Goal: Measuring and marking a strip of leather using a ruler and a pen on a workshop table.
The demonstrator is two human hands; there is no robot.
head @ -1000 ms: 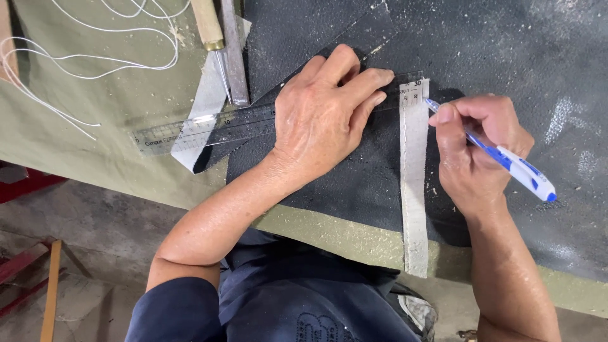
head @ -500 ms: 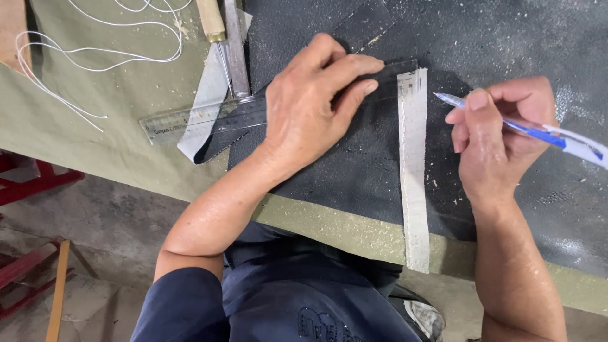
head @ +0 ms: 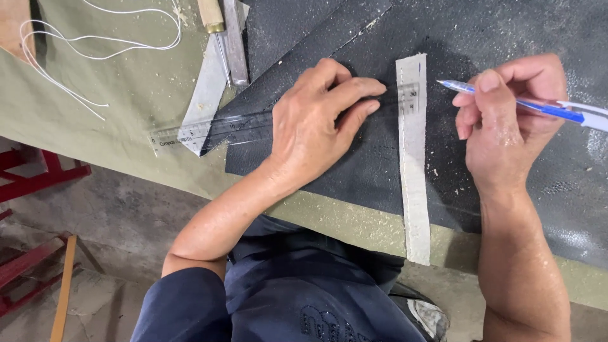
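On the dusty olive bench, the left hand is pressing flat fingers on the clear ruler while the right hand is pinching the blue pen, and any slackening could be letting the ruler skid.

light: even, soft daylight | shadows: faint under hands | glare: none | focus: sharp, slight edge blur

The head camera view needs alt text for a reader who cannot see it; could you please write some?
Seen from above, a left hand presses a clear ruler onto a black textured sheet, across a pale strip. The right hand holds a blue and white pen just off the strip.
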